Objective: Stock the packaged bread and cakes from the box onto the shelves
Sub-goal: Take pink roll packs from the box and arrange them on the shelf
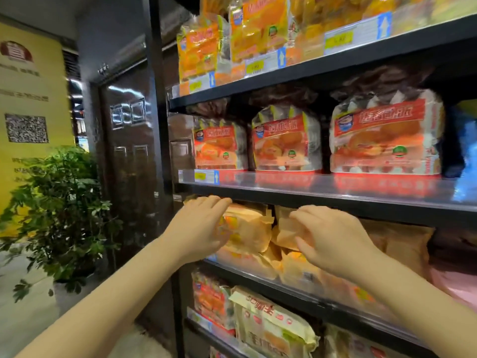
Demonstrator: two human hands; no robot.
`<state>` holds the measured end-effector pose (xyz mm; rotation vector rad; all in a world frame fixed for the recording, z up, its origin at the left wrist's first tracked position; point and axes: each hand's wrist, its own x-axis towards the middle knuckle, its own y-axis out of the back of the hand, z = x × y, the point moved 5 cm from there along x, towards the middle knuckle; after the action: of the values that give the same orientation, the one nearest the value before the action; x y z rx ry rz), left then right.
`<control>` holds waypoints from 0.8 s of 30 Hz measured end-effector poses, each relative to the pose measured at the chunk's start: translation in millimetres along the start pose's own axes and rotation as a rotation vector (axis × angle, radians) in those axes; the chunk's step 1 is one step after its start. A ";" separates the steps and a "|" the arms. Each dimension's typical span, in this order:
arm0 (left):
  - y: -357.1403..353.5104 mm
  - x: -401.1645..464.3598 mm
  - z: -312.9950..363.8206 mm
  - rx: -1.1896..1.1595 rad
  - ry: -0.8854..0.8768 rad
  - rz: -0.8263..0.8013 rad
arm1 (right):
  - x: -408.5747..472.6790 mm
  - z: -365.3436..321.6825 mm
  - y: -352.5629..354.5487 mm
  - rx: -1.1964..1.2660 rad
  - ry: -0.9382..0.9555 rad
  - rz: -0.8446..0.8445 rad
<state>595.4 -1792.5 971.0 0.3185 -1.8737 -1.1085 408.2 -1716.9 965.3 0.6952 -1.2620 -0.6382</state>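
Both my hands reach into the third shelf from the top, which holds tan paper-wrapped bread packs. My left hand grips the left tan pack, fingers over its top edge and thumb below. My right hand pinches the neighbouring tan pack at its upper left corner. More tan packs lie beneath them on the same shelf. The box is out of view.
The shelf above carries red-and-white bread bags, and orange bags stand on the top shelf. Yellow-green cake bags fill the lower shelf. A black upright post frames the rack's left side; a potted plant stands left.
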 end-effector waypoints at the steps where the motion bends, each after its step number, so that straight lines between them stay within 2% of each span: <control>1: -0.5 9.5 -1.4 0.005 -0.013 0.002 | 9.8 0.9 3.3 -0.035 0.008 0.012; 10: -11.5 96.8 -10.3 -0.057 -0.058 0.110 | 74.2 29.3 28.0 -0.207 -0.034 0.150; 15: -14.5 132.4 -22.8 -0.134 -0.038 0.257 | 99.0 52.1 28.1 -0.245 -0.106 0.220; 24: -28.3 191.1 -37.9 -0.544 0.189 0.173 | 141.3 76.0 28.4 -0.230 -0.222 0.219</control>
<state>513.8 -1945.1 1064.8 -0.0492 -1.3424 -1.3612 362.0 -1814.8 1087.0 0.2961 -1.4189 -0.6789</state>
